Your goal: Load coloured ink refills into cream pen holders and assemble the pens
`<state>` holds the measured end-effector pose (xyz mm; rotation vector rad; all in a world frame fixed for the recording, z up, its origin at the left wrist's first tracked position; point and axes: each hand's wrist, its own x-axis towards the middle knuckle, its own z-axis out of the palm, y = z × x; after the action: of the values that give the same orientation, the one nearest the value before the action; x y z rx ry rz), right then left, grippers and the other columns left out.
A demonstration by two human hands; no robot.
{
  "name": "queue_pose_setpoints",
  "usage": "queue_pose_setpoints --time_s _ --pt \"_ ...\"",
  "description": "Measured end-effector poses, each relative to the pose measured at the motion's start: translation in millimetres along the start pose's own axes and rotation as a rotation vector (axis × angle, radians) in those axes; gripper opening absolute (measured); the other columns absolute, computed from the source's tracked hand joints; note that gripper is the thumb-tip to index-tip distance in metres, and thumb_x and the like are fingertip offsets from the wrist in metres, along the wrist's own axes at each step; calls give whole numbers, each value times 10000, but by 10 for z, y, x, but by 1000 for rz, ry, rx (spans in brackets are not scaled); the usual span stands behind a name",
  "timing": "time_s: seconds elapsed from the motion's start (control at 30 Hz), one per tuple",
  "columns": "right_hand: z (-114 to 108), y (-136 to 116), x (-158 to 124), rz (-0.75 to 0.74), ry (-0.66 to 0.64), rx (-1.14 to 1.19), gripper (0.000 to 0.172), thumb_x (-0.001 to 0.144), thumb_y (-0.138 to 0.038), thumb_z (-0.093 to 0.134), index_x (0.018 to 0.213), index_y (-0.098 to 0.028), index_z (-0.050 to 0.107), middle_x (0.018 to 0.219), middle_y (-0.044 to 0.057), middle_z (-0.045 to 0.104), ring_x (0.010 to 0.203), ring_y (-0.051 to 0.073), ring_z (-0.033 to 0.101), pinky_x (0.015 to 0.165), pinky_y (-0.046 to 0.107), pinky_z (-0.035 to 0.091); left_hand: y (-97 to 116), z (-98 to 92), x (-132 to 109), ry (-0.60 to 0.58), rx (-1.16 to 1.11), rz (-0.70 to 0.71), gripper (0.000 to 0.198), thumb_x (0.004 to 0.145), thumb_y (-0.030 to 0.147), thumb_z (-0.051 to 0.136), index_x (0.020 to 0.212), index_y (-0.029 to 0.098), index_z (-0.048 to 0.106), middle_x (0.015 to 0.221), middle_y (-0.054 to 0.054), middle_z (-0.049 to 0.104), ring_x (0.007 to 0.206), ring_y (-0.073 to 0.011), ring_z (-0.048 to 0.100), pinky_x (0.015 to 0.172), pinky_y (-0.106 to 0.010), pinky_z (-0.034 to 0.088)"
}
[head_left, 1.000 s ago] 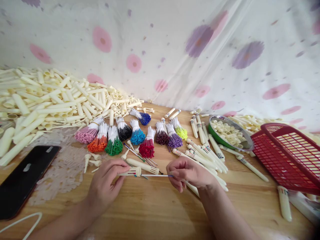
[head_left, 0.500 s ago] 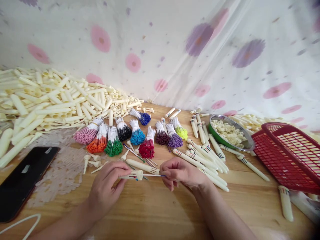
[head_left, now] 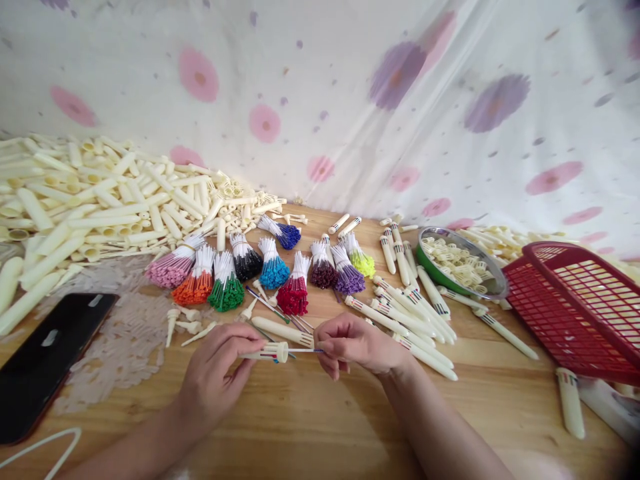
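Flowered cloth (head_left: 300,73) backs the wooden surface (head_left: 310,427). Left hand (head_left: 215,367) pinches a barrel (head_left: 278,352); right hand (head_left: 353,347) pinches a refill (head_left: 302,351) between them, at the barrel's mouth — apparently mid-insertion, calling for a straight, gentle push.

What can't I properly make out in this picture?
All in the head view:
Pale slotted piece: left end, covered by the left hand.
White rod: left end, hidden by the piece; right end, partly by the right hand.
Red basket: cut off by the right edge.
White cable: cut off by picture edges.
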<state>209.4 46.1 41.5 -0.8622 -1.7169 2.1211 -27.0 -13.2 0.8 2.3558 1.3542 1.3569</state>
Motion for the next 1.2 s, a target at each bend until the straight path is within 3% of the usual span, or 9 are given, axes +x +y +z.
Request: queue_pose_setpoints --time_s 0.27,0.37,0.47,0.6,0.7,0.87,1.0,1.2 --pt "97 -27 62 -14 7 -82 317 800 -380 516 580 -153 493 543 -17 538 437 47 420 416 164 327 -7 19 -10 -12 -16 10 225 776 26 498 855 212 598 812 -19 650 764 -147 635 692 -252 511" --pt "126 -62 49 -94 56 -160 294 822 -344 498 602 -150 513 560 -18 524 460 53 415 428 169 317 -13 16 -7 -9 0 -13 206 786 50 500 853 218 598 822 -20 654 767 -152 641 697 -260 516" --pt "112 -82 23 -185 21 -278 284 829 -285 493 580 -150 512 563 -19 508 500 63 419 462 180 311 1 14 4 -12 -1 1 201 793 56 494 845 221 595 810 -23 655 757 -155 645 682 -263 519" --pt "98 -81 14 -199 12 -338 295 845 -279 472 578 -156 498 569 -17 500 516 75 409 477 191 311 32 15 20 -12 -28 46 217 790 40 490 853 219 595 785 -18 658 740 -146 646 670 -246 516" --pt "167 -93 26 -224 83 -432 308 857 -321 494 592 -163 492 584 -23 466 541 83 393 493 197 305 42 16 17 -17 -37 68 217 791 43 502 870 223 593 794 -15 658 741 -143 640 675 -249 515" --pt "359 -105 24 -211 311 -641 320 873 -431 508 699 -168 567 623 -11 500 569 98 423 535 214 320 24 13 3 -17 -19 39 209 786 39 509 858 217 591 810 -13 648 753 -141 635 684 -245 514" --pt "403 -55 -13 -178 362 -498 392 905 -497 404 840 -171 612 645 8 558 563 102 472 536 214 364 0 -5 8 19 22 1 197 789 58 501 863 221 584 815 -14 640 738 -150 637 676 -255 516" --pt "413 -13 8 39 291 80 397 805 -545 534 834 -153 590 784 51 634 540 89 549 406 166 383 -40 -23 -4 80 65 23 208 776 36 520 866 214 578 846 -21 627 778 -160 623 721 -273 509"
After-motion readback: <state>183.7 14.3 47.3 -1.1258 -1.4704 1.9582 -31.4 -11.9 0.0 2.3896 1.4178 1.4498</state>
